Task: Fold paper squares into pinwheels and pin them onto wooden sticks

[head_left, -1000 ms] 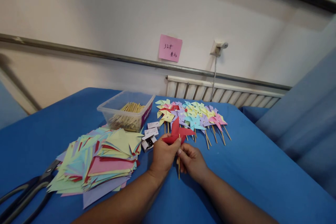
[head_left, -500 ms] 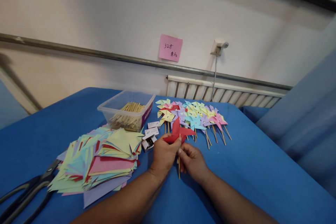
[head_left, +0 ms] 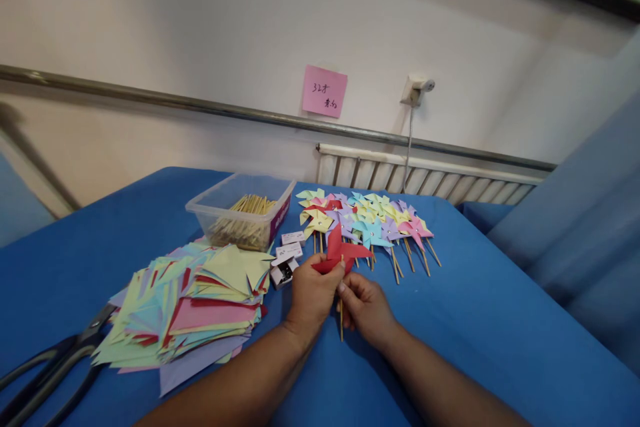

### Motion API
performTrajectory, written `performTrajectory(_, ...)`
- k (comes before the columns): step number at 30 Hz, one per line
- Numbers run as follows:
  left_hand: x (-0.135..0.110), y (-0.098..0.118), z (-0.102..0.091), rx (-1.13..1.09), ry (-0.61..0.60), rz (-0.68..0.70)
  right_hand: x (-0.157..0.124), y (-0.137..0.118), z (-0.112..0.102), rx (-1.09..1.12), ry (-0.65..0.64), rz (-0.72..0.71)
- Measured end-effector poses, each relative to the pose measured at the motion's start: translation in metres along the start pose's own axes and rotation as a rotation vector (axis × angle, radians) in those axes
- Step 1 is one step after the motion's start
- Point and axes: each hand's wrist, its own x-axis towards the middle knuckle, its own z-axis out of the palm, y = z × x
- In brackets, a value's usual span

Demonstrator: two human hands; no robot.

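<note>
a single view, worn on the person's head, looks forward and down across the blue tabletop (head_left: 450, 340) from the person's own side. the left hand (head_left: 313, 290) and right hand (head_left: 369, 307) come close to the lens, just below mid-frame, their forearms running in from the bottom edge. past the tabletop it faces the wall (head_left: 225, 27), farther off, where the long rail (head_left: 200, 105) slants down to the right. the left edge cuts off the scissors (head_left: 93, 329)

Scissors (head_left: 80, 345) cropped left, stick (head_left: 341, 325) partly hidden
</note>
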Motion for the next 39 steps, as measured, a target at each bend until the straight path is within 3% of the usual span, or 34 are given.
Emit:
performTrajectory(27,-0.001,-0.001,-0.003,0.023,-0.057,0.0,0.002,0.002,0.0,0.049,-0.038,-0.035)
performTrajectory(39,0.005,0.012,-0.01,0.132,0.1,0.106,0.009,0.004,0.011,0.125,0.043,-0.009)
